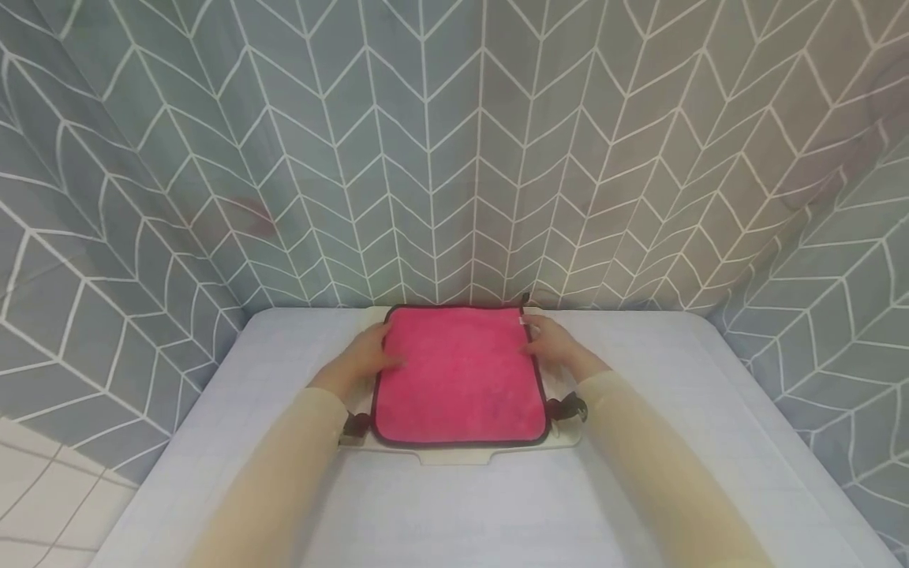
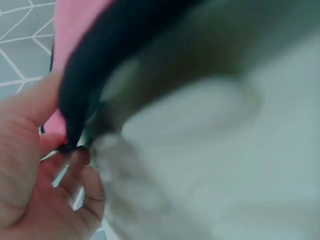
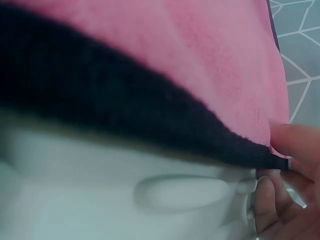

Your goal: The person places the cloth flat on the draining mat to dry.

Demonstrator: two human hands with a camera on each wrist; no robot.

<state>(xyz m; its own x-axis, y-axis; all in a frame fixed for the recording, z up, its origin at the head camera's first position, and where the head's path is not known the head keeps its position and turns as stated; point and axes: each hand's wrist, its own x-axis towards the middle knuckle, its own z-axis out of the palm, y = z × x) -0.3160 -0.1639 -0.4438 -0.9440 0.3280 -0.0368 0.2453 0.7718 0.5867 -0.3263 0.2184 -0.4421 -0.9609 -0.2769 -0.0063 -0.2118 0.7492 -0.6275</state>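
Observation:
A pink plush cloth (image 1: 458, 375) with a black border lies face up over a cream plastic object (image 1: 454, 456), whose kind I cannot tell. My left hand (image 1: 364, 353) holds the cloth's left edge, thumb on the pink side and fingers curled below the border, as the left wrist view shows. On the opposite edge, near a small white tag, my right hand (image 1: 557, 345) pinches the border between thumb and fingers. Both wrist views show the pale plastic beneath, partly blurred. Most of that object is hidden by the cloth.
Dark fittings stick out at the plastic object's left (image 1: 357, 424) and right (image 1: 568, 407) sides. Everything stands on a white-covered table (image 1: 454, 521). Grey curtains (image 1: 454, 158) with white chevron lines hang behind it and at both sides.

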